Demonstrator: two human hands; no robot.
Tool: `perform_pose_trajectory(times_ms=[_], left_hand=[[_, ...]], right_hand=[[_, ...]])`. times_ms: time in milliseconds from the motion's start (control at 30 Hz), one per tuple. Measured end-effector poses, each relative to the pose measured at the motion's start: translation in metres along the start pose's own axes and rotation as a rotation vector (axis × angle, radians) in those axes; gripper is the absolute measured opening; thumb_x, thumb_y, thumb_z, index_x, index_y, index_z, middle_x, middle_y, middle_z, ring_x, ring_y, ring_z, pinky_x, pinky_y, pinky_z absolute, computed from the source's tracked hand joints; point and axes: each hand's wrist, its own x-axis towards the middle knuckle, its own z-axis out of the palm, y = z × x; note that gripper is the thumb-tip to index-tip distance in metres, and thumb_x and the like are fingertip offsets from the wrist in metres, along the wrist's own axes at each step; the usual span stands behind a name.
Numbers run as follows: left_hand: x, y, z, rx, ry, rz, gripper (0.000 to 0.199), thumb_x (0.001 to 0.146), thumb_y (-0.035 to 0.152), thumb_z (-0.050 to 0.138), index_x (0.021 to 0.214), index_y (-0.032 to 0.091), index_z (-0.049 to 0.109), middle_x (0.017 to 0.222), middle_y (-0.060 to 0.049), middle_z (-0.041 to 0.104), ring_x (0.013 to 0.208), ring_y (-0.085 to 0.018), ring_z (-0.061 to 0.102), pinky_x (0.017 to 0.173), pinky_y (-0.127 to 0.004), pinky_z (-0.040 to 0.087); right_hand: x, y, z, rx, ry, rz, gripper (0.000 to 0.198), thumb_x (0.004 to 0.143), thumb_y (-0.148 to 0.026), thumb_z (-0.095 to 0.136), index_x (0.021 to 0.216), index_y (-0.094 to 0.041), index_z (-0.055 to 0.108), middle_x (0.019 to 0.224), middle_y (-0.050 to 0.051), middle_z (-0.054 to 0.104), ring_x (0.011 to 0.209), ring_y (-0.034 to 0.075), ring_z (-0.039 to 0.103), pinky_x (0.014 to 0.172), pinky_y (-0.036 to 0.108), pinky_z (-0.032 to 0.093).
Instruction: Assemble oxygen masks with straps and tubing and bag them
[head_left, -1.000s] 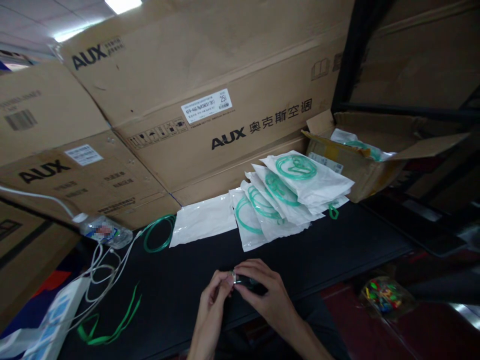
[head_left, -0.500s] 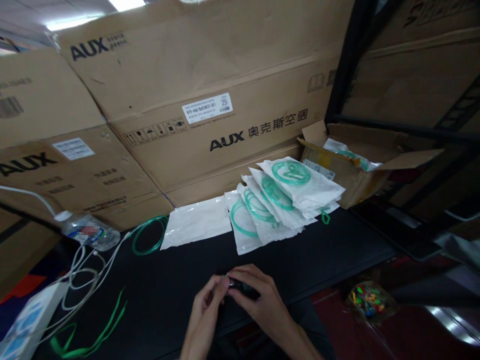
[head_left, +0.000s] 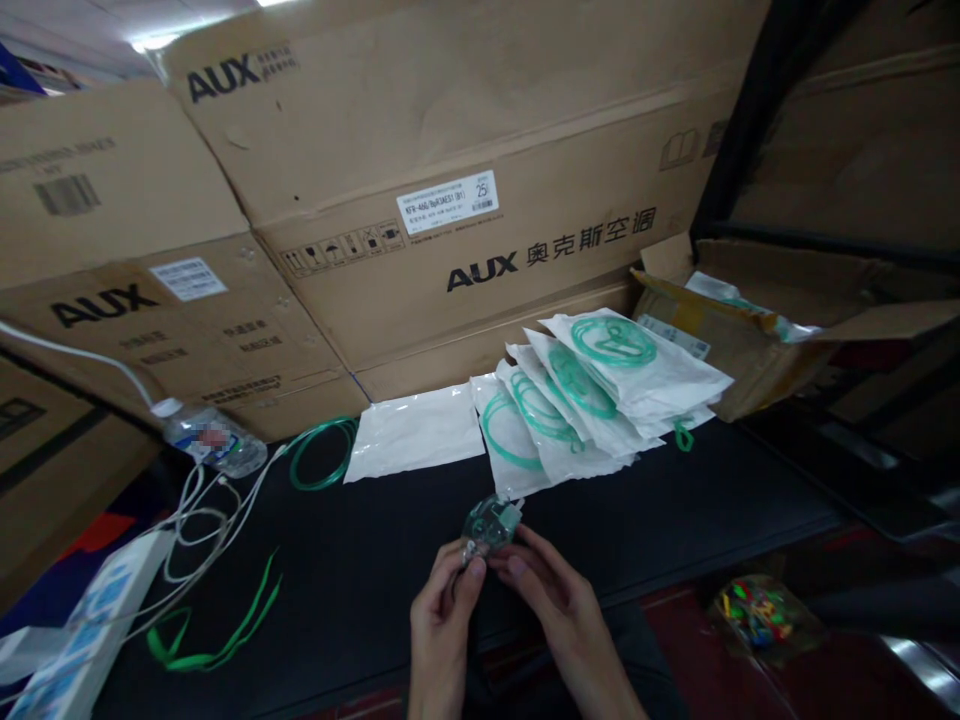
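Observation:
Between my two hands, over the black table's near edge, is a clear green-tinted oxygen mask (head_left: 491, 524). My left hand (head_left: 447, 605) is closed, its thumb and fingers pinching the mask's lower left edge. On the other side, my right hand (head_left: 556, 590) has its fingers curled against the mask's right edge; part of them is hidden behind it. Just beyond lie several white pouches (head_left: 559, 405) with coiled green tubing inside, overlapping in a fanned stack. Left of those sits a flat white pouch (head_left: 416, 435), and beside it a loose coil of green tubing (head_left: 294, 470).
Green straps (head_left: 217, 650) lie at the left, near white cables (head_left: 191, 520), a power strip (head_left: 112, 610) and a plastic bottle (head_left: 214, 440). Large cartons (head_left: 465, 110) wall off the back. An opened box (head_left: 712, 350) stands right, and a bag of colourful pieces (head_left: 757, 612) is lower right.
The mask has come up into view between my hands, where before only a small dark part showed. My hands are a little farther right in the picture, and the whole scene has shifted right.

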Motion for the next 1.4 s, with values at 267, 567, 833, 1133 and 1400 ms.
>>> perform_pose_trajectory(times_ms=[267, 567, 833, 1133, 1400], left_hand=[[-0.008, -0.005, -0.003, 0.174, -0.087, 0.079, 0.021, 0.087, 0.040, 0.076, 0.092, 0.021, 0.083, 0.109, -0.011, 0.074, 0.106, -0.025, 0.071, 0.093, -0.029, 0.058], [-0.007, -0.001, -0.006, 0.166, -0.107, 0.030, 0.026, 0.086, 0.043, 0.076, 0.096, 0.020, 0.082, 0.108, -0.010, 0.075, 0.106, -0.027, 0.070, 0.091, -0.032, 0.058], [-0.004, 0.012, -0.008, 0.170, -0.181, -0.031, 0.027, 0.091, 0.044, 0.071, 0.095, 0.019, 0.082, 0.101, -0.009, 0.077, 0.096, -0.023, 0.071, 0.090, -0.029, 0.055], [-0.012, -0.002, -0.016, 0.348, -0.165, 0.051, 0.021, 0.093, 0.039, 0.068, 0.099, 0.021, 0.077, 0.095, -0.005, 0.076, 0.090, -0.021, 0.069, 0.084, -0.027, 0.053], [-0.019, 0.009, 0.006, 0.424, -0.055, 0.098, 0.011, 0.094, 0.028, 0.068, 0.094, 0.023, 0.078, 0.092, -0.004, 0.078, 0.086, -0.020, 0.071, 0.080, -0.027, 0.054]], right_hand=[[0.006, -0.008, 0.009, 0.029, -0.082, 0.039, 0.040, 0.075, -0.045, 0.088, 0.107, -0.022, 0.078, 0.106, 0.007, 0.082, 0.104, 0.026, 0.075, 0.101, 0.038, 0.053], [0.007, -0.010, 0.004, -0.028, -0.081, 0.049, 0.034, 0.076, -0.040, 0.088, 0.103, -0.021, 0.079, 0.104, 0.007, 0.082, 0.100, 0.027, 0.075, 0.097, 0.040, 0.056], [0.009, -0.004, 0.002, -0.054, -0.105, 0.012, 0.034, 0.079, -0.041, 0.086, 0.108, -0.024, 0.079, 0.104, 0.005, 0.082, 0.097, 0.025, 0.077, 0.092, 0.038, 0.060], [0.002, -0.017, -0.002, -0.128, -0.190, -0.010, 0.045, 0.086, -0.043, 0.080, 0.128, -0.031, 0.072, 0.129, 0.004, 0.076, 0.123, 0.025, 0.068, 0.112, 0.039, 0.048], [0.005, -0.007, -0.006, -0.163, -0.093, 0.064, 0.057, 0.075, -0.057, 0.083, 0.122, -0.026, 0.075, 0.123, 0.012, 0.078, 0.121, 0.033, 0.070, 0.110, 0.050, 0.050]])
